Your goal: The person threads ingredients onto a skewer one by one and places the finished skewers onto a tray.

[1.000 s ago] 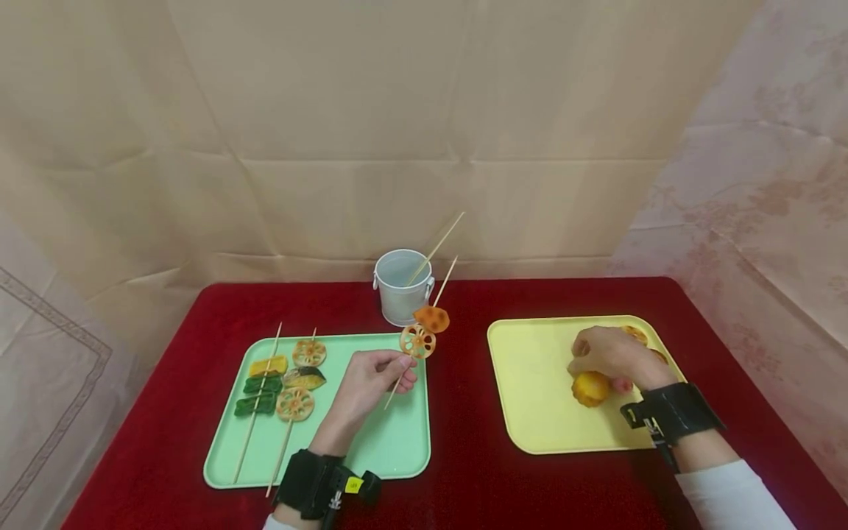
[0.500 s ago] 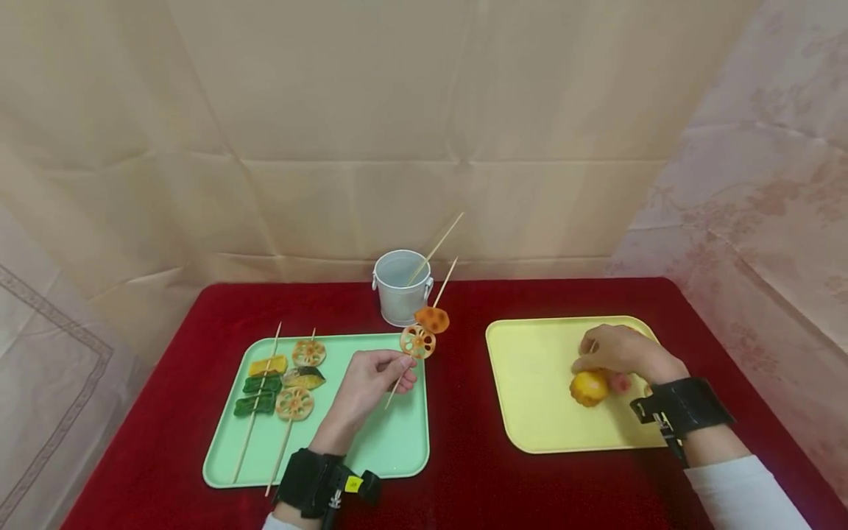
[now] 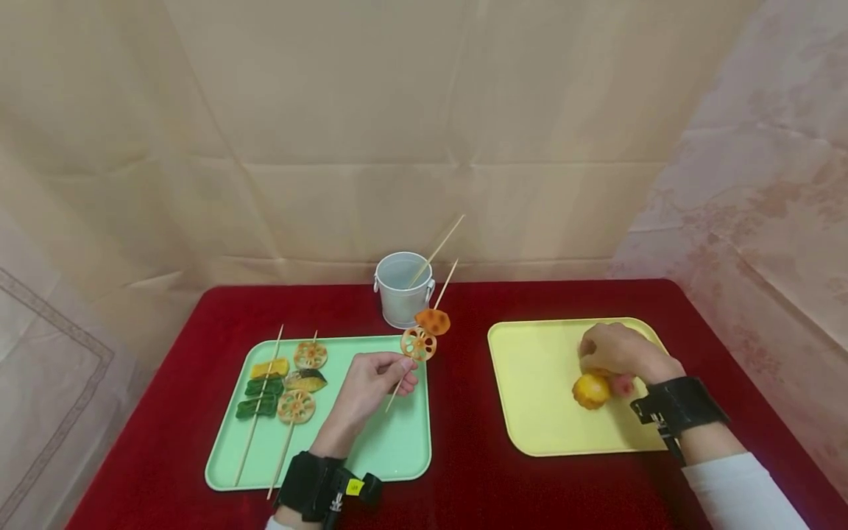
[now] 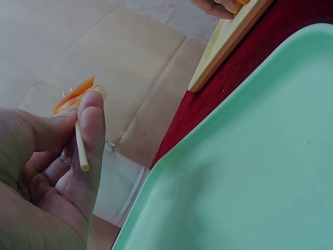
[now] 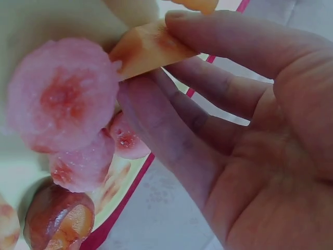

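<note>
My left hand (image 3: 374,379) pinches a wooden skewer (image 4: 81,148) between thumb and forefinger above the right side of the green tray (image 3: 358,434). A lotus root slice (image 3: 418,344) and an orange carrot-like slice (image 3: 433,321) are threaded on it, its tip pointing up and away. Over the yellow tray (image 3: 530,397), my right hand (image 3: 616,350) holds a flat orange-brown vegetable piece (image 5: 151,49) between thumb and fingers, hidden in the head view. Close by lie a yellow corn piece (image 3: 591,391) and a pink round piece (image 5: 62,96).
On the green tray's left lie a skewer with green pepper pieces (image 3: 258,406) and another with lotus root slices (image 3: 296,405) and a pumpkin-like slice (image 3: 305,379). A metal bucket (image 3: 403,302) with a bare skewer (image 3: 445,241) stands behind. A brown-capped piece (image 5: 60,219) lies on the yellow tray.
My right hand has shifted slightly right and away over the yellow tray, its fingers drawing closer together. The left hand and its skewer stay nearly still.
</note>
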`<state>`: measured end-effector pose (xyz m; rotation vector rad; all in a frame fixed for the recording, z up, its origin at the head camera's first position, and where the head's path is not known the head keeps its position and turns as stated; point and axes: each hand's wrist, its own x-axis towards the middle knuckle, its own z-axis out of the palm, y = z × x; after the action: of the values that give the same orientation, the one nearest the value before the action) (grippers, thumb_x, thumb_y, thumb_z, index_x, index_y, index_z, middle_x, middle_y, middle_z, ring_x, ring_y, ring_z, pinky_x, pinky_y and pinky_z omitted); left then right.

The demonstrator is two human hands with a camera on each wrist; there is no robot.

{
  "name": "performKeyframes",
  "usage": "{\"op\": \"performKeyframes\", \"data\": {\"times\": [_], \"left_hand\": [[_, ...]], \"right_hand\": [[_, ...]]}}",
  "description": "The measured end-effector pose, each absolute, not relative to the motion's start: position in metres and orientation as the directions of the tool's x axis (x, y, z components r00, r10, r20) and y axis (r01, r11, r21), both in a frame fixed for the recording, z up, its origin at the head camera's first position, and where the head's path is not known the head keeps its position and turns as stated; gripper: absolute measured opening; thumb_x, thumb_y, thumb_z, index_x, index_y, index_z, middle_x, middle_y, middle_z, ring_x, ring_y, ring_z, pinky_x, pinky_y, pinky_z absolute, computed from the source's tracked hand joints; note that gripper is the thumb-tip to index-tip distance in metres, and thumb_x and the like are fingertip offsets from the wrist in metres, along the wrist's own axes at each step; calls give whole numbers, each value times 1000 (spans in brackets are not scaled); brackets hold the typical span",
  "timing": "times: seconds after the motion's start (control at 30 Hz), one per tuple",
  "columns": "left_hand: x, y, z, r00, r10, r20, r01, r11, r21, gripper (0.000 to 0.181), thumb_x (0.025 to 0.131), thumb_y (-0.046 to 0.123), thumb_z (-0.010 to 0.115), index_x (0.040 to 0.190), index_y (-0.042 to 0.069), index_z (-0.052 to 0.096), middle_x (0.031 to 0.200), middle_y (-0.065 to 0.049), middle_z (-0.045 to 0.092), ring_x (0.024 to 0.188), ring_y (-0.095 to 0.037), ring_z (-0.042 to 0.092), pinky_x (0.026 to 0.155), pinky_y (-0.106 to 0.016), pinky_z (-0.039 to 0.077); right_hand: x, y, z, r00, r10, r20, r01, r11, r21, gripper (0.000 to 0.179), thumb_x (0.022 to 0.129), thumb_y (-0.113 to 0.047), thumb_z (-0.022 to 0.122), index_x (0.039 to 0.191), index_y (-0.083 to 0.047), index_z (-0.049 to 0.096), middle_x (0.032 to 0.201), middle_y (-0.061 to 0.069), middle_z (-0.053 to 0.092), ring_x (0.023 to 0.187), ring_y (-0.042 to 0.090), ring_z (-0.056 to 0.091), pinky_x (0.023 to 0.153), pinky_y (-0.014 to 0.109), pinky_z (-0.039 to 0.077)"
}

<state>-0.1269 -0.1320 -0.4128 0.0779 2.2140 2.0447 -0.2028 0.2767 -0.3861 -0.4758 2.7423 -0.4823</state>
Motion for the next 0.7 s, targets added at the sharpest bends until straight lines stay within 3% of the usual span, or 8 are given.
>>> {"op": "performKeyframes", "data": {"times": [0.2,0.33,0.43,0.57,0.7], "left_hand": [[-128,-131,-411,-990,129,-62,-53,76,996,20,102,1,62,107,-16,71,81,-15,73,69,-11,69,66,-25,59],[-128,-131,-411,-991,124,-59,-49,82,995,19,102,1,61,106,-15,71,81,-15,73,68,-11,70,65,-25,60],[-127,-132,-411,-991,120,-62,-52,86,995,20,102,1,62,106,-16,71,81,-15,73,68,-11,70,66,-25,60],[-126,-133,-410,-990,128,-59,-49,80,996,21,102,2,62,107,-16,71,81,-14,73,69,-10,70,66,-25,60],[-126,-133,-410,-989,137,-56,-47,68,997,20,102,2,62,106,-16,71,81,-13,73,68,-10,70,66,-25,60]], "right_hand": [[-201,278,-380,-925,-300,-233,-173,880,-443,13,93,-11,67,100,-3,73,76,6,63,45,19,57,46,31,47],[-202,274,-373,-950,-281,-134,-180,848,-499,19,97,-19,69,107,-4,74,94,8,67,51,17,47,43,32,43],[-204,265,-368,-959,-275,-74,-184,797,-575,22,98,-23,70,110,-4,74,98,9,70,60,18,55,49,29,47],[-208,246,-366,-966,-259,-5,-190,721,-667,27,100,-26,69,111,-1,71,95,8,73,78,25,72,71,28,58],[-206,225,-366,-981,-193,34,-145,594,-792,36,102,-31,68,116,2,67,97,12,73,82,26,74,75,25,60]]}}
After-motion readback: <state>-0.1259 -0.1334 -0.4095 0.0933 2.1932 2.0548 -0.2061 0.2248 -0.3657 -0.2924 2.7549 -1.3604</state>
